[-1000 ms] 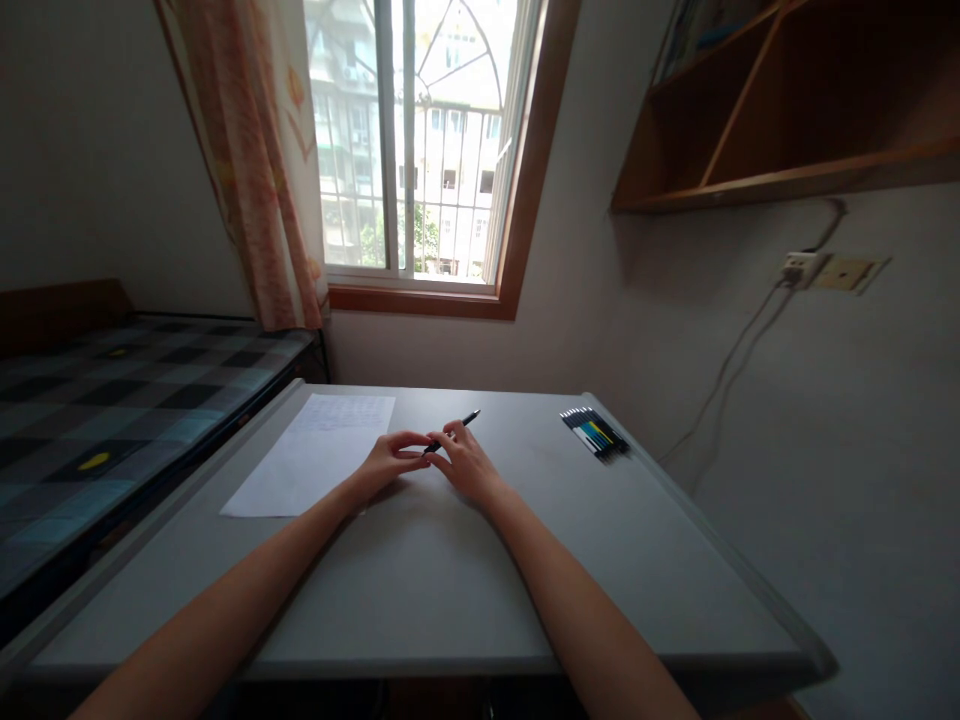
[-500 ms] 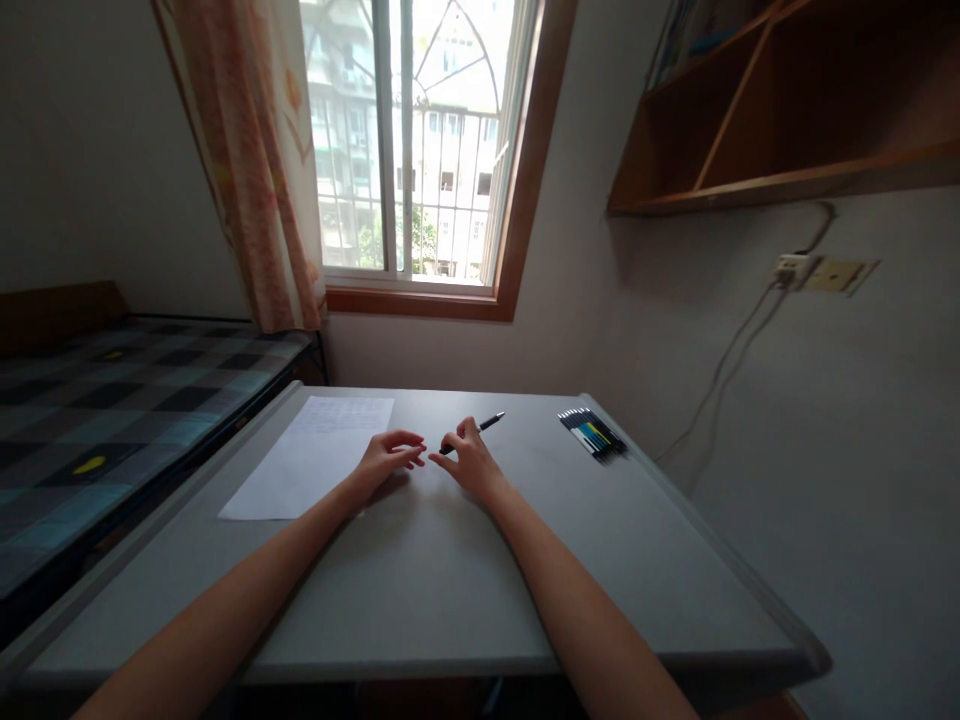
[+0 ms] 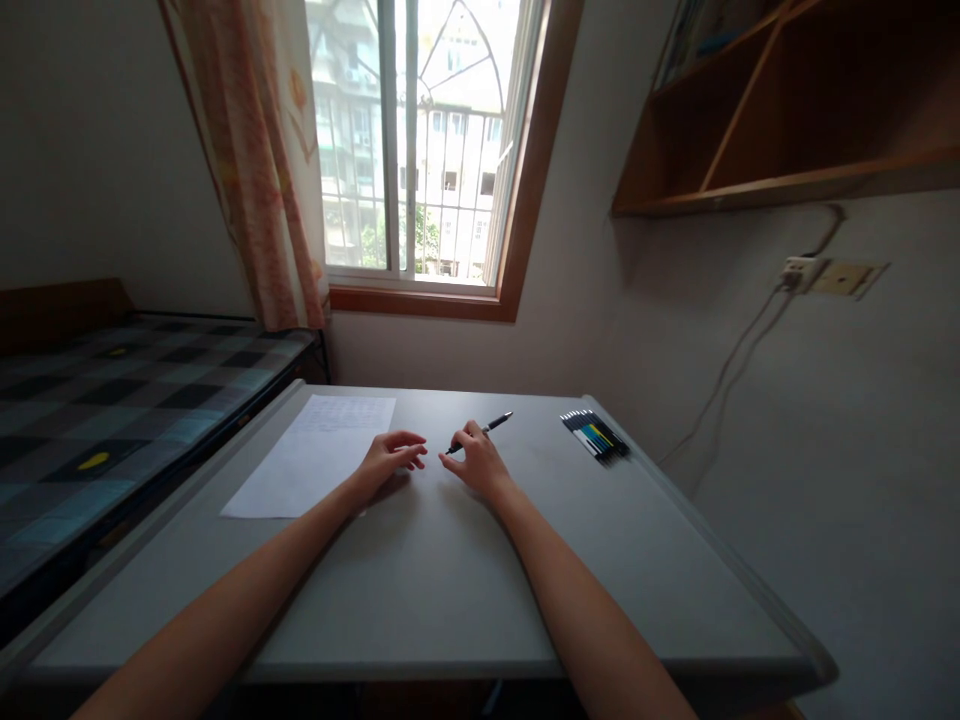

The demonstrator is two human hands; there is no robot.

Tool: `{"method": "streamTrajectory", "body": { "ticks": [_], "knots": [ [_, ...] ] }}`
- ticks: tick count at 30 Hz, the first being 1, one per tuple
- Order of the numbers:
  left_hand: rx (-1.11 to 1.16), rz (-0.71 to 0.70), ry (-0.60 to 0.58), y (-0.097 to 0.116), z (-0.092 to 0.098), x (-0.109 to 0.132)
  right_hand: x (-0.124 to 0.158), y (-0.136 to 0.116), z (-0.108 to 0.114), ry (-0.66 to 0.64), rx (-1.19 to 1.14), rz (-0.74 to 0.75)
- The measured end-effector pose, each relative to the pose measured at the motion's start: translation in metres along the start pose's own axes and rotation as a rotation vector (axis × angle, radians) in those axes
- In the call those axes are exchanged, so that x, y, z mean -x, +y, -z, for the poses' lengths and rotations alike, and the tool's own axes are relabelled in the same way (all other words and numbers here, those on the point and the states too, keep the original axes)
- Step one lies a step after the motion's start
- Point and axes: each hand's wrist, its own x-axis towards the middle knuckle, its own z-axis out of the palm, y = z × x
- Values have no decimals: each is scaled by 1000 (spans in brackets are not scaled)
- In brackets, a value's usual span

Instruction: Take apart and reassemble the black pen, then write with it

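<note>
My right hand (image 3: 477,462) holds a dark pen (image 3: 498,421) between its fingers, the pen tilted up to the right. Just left of it, my left hand (image 3: 391,457) is held with its fingers apart and nothing in them. A small gap separates the two hands. Beside and partly behind my left hand lies a white sheet of paper (image 3: 300,460), with faint printed lines near its far end. At the right side of the table a row of several dark pens (image 3: 595,437) lies side by side, with coloured parts in yellow and blue.
The pale table (image 3: 420,600) has raised edges. A bed with a checked mattress (image 3: 172,400) stands at the left, with a curtain (image 3: 262,200) and a window behind. On the right wall are a wooden shelf (image 3: 750,190) and a socket (image 3: 801,272) with hanging cables.
My right hand has shifted slightly right with the pen, widening the gap to my left hand. My left hand looks nearly still. The view has moved a little.
</note>
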Motion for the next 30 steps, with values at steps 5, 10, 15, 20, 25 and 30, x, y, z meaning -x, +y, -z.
{"method": "streamTrajectory", "body": {
  "ticks": [5,10,15,20,25,30],
  "knots": [
    [12,1,-17,-2,1,-1,1,0,0,-30,32,16],
    [18,1,-32,-4,2,-2,1,0,-2,-58,43,25],
    [5,-1,-34,-3,1,-2,1,1,-2,-68,21,19],
    [2,-3,-35,0,0,-1,1,2,-1,-65,14,19],
    [-4,1,-36,0,0,-1,0,3,1,-64,16,29],
    [-1,0,-41,-1,0,-2,0,2,1,-61,57,40]
  ]
}}
